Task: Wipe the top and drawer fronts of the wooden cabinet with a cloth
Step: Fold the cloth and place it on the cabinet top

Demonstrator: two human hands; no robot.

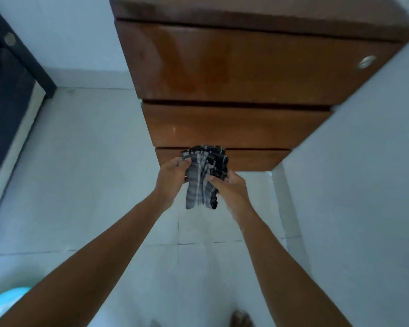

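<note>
Both hands are out in front, bunching the cloth point(203, 175) between them, low down before the wooden cabinet point(234, 67). The left hand point(171, 177) pinches the cloth's upper left edge, fingers clenched on the fabric. The right hand point(232, 187) grips the lower right side, fingers curled into the folds. The dark striped cloth overlaps the bottom drawer front point(253, 159) in this view; whether it touches the wood is unclear. A round metal lock point(366, 61) sits on the top drawer's right end.

The cabinet's top point(246, 10) is cut off; the foot point(241, 318) is blurred.
</note>
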